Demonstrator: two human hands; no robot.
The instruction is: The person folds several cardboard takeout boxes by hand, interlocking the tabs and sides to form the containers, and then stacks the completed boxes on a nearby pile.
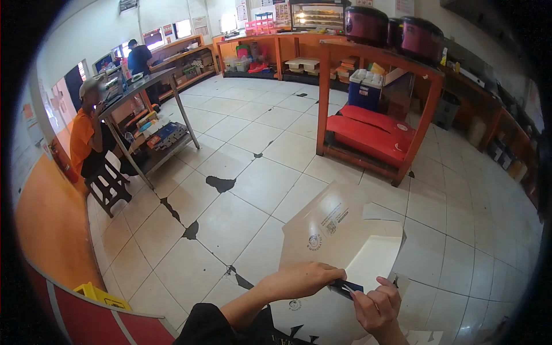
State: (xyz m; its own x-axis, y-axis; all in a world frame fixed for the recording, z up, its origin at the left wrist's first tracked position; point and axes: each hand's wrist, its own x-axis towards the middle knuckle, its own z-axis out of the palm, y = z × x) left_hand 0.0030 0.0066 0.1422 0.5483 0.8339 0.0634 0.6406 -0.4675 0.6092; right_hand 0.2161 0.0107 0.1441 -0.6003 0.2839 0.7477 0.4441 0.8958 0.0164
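Note:
A paperboard food box [317,228], partly folded, with printing on its flaps, lies before me at the lower middle. My left hand [308,278] reaches across from the left and grips a dark flap at the box's near edge. Close by on the right, my right hand [377,306] pinches the same dark edge between thumb and fingers, beside the box's white inside. The box's raised lid leans away from me, and a side wall stands up at the right. What supports the box is hidden.
Ahead on the right stands an orange rack [323,99] with red bags [371,133] and rice cookers [366,26]. A person [86,133] sits at a metal table [159,77] on the left; another person [139,60] stands farther back. A red panel [99,310] is at lower left.

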